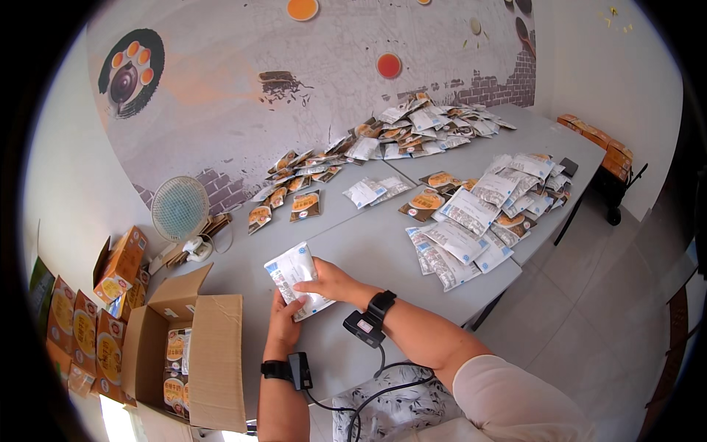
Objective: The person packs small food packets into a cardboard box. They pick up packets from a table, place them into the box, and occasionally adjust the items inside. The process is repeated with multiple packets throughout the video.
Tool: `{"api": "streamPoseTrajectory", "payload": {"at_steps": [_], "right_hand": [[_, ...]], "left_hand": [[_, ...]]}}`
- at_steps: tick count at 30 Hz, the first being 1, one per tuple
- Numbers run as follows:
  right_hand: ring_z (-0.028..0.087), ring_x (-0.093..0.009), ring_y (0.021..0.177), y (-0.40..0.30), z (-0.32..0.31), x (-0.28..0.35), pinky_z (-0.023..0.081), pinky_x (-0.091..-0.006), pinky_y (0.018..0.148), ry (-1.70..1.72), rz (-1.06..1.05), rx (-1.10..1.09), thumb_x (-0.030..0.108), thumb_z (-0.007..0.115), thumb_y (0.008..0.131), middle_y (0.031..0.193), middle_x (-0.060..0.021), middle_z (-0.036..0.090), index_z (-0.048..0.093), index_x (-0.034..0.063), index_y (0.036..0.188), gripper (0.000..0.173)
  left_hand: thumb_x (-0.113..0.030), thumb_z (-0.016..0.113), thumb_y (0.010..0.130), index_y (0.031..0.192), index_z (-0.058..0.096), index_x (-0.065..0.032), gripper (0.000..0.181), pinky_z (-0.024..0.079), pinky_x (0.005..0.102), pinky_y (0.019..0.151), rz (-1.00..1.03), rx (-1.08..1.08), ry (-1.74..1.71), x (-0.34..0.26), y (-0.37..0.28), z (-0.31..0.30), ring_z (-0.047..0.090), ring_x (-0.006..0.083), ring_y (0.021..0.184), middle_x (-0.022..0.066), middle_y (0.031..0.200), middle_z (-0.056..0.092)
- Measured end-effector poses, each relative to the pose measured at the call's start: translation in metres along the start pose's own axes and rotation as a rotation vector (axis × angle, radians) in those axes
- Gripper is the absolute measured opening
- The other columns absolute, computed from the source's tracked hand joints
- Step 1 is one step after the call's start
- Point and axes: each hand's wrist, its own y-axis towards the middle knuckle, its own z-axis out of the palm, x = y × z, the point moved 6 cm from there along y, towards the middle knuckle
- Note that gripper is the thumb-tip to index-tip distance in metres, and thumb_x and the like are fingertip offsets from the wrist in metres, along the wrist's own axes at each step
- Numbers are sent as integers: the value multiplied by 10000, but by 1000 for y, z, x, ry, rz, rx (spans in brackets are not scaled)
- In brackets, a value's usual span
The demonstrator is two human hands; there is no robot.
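Between both hands, over the near edge of the grey table [353, 248], is a white printed food pouch [293, 279], its back facing up. My left hand [285, 320] grips the lower left edge, thumb on top. On the right side my right hand [328, 280] pinches it, thumb across the face. Left of my left hand stands an open cardboard carton [218, 353] with brown and orange pouches [175, 387] inside. A heap of similar pouches [469, 212] lies to the right, some white side up, others brown side up.
More pouches [420, 124] are piled along the wall. A small fan [180, 210] stands on the table's left end. Orange printed boxes [85, 331] stand beyond the carton. More orange boxes [616, 157] rest on a black cart [613, 188] at the far right. Cables run from my wrist devices.
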Motion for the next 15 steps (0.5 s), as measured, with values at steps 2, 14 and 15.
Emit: {"api": "streamPoseTrajectory", "payload": {"at_steps": [2, 14, 15], "right_hand": [[568, -193, 1007, 0, 1, -1, 446, -313, 867, 7, 8, 22, 195, 687, 771, 1104, -149, 586, 456, -33, 1182, 524], [582, -222, 978, -1, 6, -12, 453, -325, 851, -137, 23, 56, 220, 672, 768, 1082, -166, 590, 452, -48, 1175, 534], [583, -224, 974, 0, 6, -12, 454, -325, 849, -151, 22, 59, 224, 671, 769, 1079, -169, 591, 453, -48, 1173, 534]], "left_hand": [[-40, 561, 838, 1185, 469, -50, 360, 452, 333, 884, 4, -26, -118, -5, 1, -3, 546, 196, 1046, 75, 1141, 561], [-131, 540, 904, 1089, 544, -27, 212, 495, 290, 767, 99, -110, -26, -6, 4, -6, 614, 147, 869, 67, 1002, 633], [-128, 542, 904, 1086, 547, -26, 209, 496, 286, 760, 110, -121, -19, -7, 3, -5, 615, 142, 861, 65, 994, 635]]}}
